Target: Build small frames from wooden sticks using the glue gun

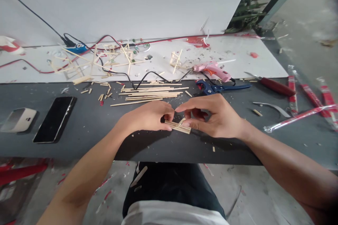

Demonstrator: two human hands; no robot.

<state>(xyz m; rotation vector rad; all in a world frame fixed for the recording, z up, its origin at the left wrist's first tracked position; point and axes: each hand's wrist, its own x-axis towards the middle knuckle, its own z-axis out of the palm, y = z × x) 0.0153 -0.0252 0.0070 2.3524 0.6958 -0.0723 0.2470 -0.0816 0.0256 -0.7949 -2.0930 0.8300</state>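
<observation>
Near the front edge of the dark table, a small flat row of short wooden sticks [178,128] lies between my two hands. My left hand [150,115] is closed, with its thumb and curled fingers on the left end of the row. From the other side my right hand [215,117] pinches at the right end, thumb low and index finger arched toward the left hand. One small stick piece [181,122] stands slanted on top of the row by the right fingertips. Just beyond the hands lies a loose pile of long wooden sticks [153,93].
Behind the right hand lie a blue-handled cutter [211,88] and a pink glue gun [212,70] with its black cord. A red-handled knife [277,86] and red wrappers [314,100] lie right. A phone [55,119] is left; stick frames [113,56] stand behind.
</observation>
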